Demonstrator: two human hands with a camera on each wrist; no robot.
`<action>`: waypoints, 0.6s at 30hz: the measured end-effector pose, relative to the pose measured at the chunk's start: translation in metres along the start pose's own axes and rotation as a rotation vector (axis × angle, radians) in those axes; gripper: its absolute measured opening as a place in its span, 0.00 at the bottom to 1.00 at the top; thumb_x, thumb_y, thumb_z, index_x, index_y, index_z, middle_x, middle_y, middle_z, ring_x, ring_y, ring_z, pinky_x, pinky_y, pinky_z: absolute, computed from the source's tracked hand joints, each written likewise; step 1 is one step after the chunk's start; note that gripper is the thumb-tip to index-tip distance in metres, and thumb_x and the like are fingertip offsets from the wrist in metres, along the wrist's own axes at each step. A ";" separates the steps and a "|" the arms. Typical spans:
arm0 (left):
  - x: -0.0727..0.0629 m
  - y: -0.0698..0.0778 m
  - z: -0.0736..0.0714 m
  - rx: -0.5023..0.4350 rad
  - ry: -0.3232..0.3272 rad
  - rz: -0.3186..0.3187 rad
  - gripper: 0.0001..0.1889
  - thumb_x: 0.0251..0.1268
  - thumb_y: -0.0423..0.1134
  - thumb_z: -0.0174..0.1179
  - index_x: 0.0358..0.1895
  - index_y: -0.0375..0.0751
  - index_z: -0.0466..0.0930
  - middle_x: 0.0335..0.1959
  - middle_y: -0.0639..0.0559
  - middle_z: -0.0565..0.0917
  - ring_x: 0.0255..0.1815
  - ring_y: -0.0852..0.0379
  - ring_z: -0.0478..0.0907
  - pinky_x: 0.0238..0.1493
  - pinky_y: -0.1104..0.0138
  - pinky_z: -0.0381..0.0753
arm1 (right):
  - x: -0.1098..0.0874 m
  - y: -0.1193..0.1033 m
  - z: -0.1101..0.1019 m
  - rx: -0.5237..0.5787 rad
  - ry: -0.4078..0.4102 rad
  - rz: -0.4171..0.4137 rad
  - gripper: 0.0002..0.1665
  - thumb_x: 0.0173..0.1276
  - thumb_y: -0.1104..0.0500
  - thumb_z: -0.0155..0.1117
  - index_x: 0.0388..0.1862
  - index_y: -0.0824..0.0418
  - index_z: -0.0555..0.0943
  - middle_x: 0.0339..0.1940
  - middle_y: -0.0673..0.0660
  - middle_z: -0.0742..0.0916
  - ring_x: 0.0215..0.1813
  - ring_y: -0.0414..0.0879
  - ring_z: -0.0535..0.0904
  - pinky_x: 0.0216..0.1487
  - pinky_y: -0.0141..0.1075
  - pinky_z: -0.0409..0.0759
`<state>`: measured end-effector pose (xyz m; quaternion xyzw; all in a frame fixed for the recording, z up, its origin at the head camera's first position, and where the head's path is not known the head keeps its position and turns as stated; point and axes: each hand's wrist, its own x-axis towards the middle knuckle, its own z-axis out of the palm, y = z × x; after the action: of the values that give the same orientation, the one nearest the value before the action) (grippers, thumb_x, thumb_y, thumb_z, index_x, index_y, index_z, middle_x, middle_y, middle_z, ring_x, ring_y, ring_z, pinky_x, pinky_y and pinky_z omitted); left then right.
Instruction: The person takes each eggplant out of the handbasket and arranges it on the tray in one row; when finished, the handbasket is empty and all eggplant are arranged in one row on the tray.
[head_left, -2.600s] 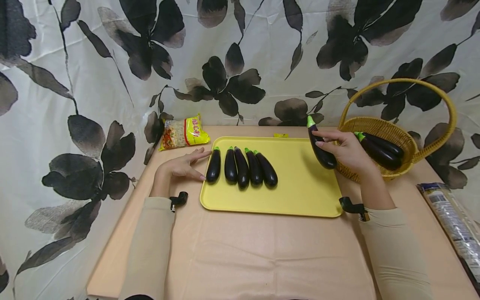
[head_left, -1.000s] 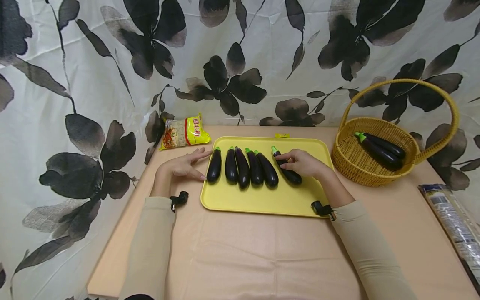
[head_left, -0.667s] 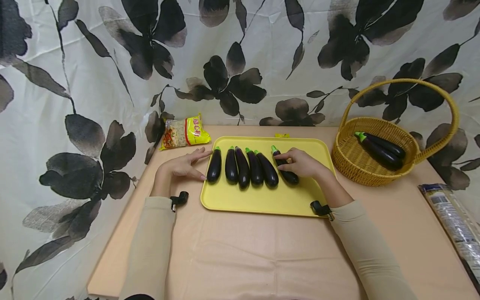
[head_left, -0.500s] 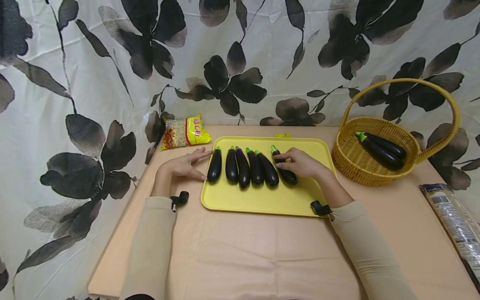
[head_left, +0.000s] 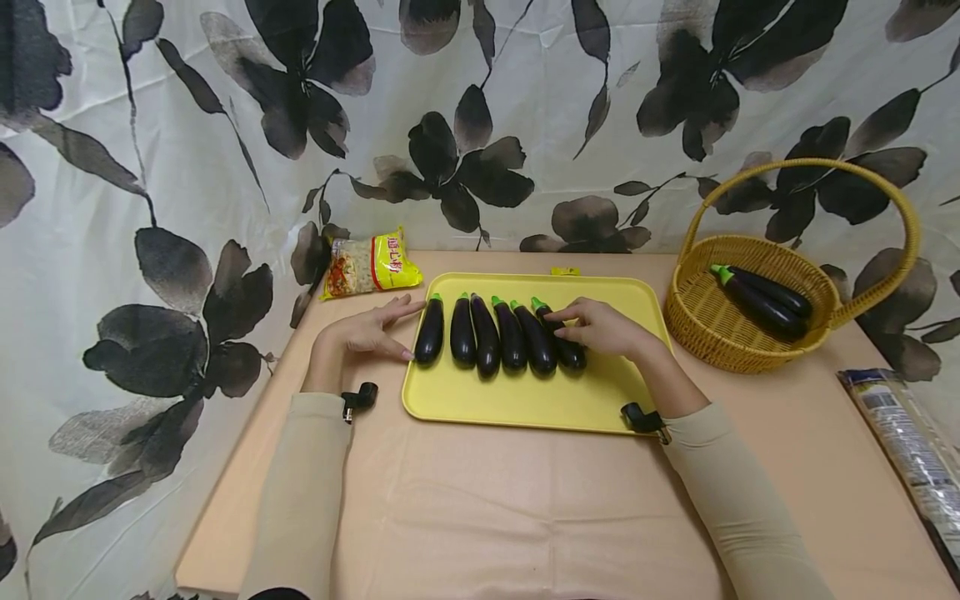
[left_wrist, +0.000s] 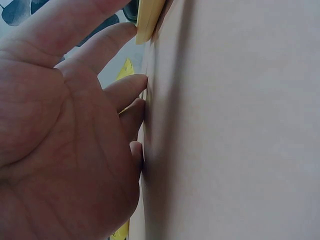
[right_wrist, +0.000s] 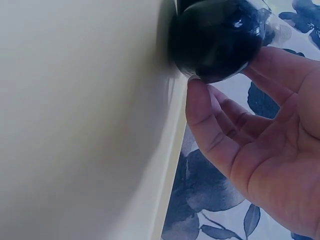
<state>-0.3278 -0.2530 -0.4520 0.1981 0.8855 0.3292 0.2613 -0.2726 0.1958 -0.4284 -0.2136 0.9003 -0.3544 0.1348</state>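
On the yellow tray (head_left: 487, 408), several dark purple eggplants (head_left: 486, 337) lie side by side, green stems pointing away. My right hand (head_left: 607, 325) pinches the eggplant (head_left: 573, 357) at the row's right end, thumb low on its side and a fingertip on top; its rounded end (right_wrist: 217, 40) fills the top of the right wrist view. At the tray's left edge rests my left hand (head_left: 360, 332), fingers spread and fairly straight, fingertips by the rim beside the leftmost eggplant (head_left: 429, 333). In the left wrist view its palm (left_wrist: 65, 140) holds nothing.
A wicker basket (head_left: 720, 346) with a tall handle stands right of the tray, holding two eggplants (head_left: 761, 304). A yellow-and-clear food packet (head_left: 371, 265) lies back left. A long plastic-wrapped package (head_left: 907, 450) sits at the table's right side. Patterned cloth hangs behind.
My right hand has brought an eggplant from beside the basket onto the tray. It has since slid left against the row. My left hand has stayed in place.
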 end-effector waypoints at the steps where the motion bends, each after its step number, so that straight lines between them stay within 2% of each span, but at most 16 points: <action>1: 0.000 0.000 0.000 0.000 0.000 -0.001 0.58 0.49 0.54 0.82 0.83 0.68 0.55 0.89 0.51 0.36 0.88 0.41 0.28 0.83 0.36 0.34 | 0.000 0.000 0.000 0.004 -0.002 0.002 0.24 0.78 0.60 0.62 0.70 0.60 0.80 0.52 0.64 0.80 0.37 0.49 0.72 0.37 0.38 0.72; 6: 0.000 -0.001 0.000 -0.005 -0.002 -0.003 0.58 0.49 0.53 0.82 0.83 0.69 0.56 0.89 0.51 0.36 0.88 0.41 0.28 0.82 0.35 0.35 | -0.001 0.000 -0.001 0.015 0.001 0.010 0.25 0.77 0.59 0.64 0.71 0.60 0.80 0.50 0.64 0.79 0.34 0.50 0.74 0.35 0.36 0.73; 11: 0.000 -0.001 0.000 -0.009 -0.002 -0.008 0.58 0.48 0.54 0.82 0.83 0.69 0.56 0.89 0.51 0.36 0.88 0.41 0.28 0.83 0.35 0.35 | -0.003 0.000 -0.008 0.034 0.025 0.011 0.26 0.78 0.55 0.65 0.71 0.59 0.79 0.55 0.65 0.80 0.37 0.57 0.80 0.35 0.37 0.76; 14: 0.000 0.000 0.000 -0.013 -0.002 -0.013 0.58 0.48 0.54 0.82 0.83 0.69 0.56 0.89 0.51 0.36 0.88 0.41 0.28 0.82 0.35 0.34 | -0.007 0.002 -0.016 0.023 0.071 -0.028 0.26 0.78 0.54 0.64 0.72 0.57 0.79 0.60 0.64 0.82 0.45 0.56 0.82 0.42 0.41 0.79; 18: 0.000 0.001 0.000 -0.009 -0.004 -0.003 0.57 0.49 0.53 0.82 0.83 0.68 0.56 0.89 0.51 0.36 0.88 0.42 0.28 0.83 0.36 0.35 | -0.016 0.002 -0.029 0.017 0.163 -0.107 0.25 0.79 0.54 0.63 0.72 0.57 0.79 0.68 0.62 0.82 0.58 0.55 0.84 0.57 0.51 0.83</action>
<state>-0.3279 -0.2525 -0.4511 0.1962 0.8838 0.3323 0.2645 -0.2709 0.2217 -0.4080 -0.2307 0.8927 -0.3847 0.0439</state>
